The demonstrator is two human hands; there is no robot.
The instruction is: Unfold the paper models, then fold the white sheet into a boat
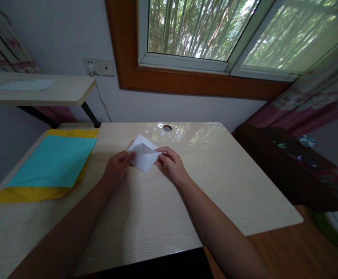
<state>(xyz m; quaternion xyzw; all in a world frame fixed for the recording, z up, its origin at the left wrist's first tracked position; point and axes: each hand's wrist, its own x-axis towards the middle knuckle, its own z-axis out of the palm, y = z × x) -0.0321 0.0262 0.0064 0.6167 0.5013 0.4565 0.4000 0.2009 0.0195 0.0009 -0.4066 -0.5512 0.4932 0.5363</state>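
A small sheet of white paper (146, 159), folded with creases and a raised flap, is held just above the desk between both hands. My left hand (118, 164) grips its left corner, thumb on top and fingers underneath. At the right corner, my right hand (171, 162) pinches the paper between thumb and fingers. The paper's top layer opens a little toward me, showing a shaded fold inside. The undersides of the fingers are partly hidden.
On the desk's left lie turquoise paper (54, 161) and yellow sheets (37, 194) beneath it. A raised shelf (70, 91) stands behind them, bearing a paper. A round cable hole (167, 128) sits near the desk's back edge. A dark wooden piece of furniture (273, 166) stands at right.
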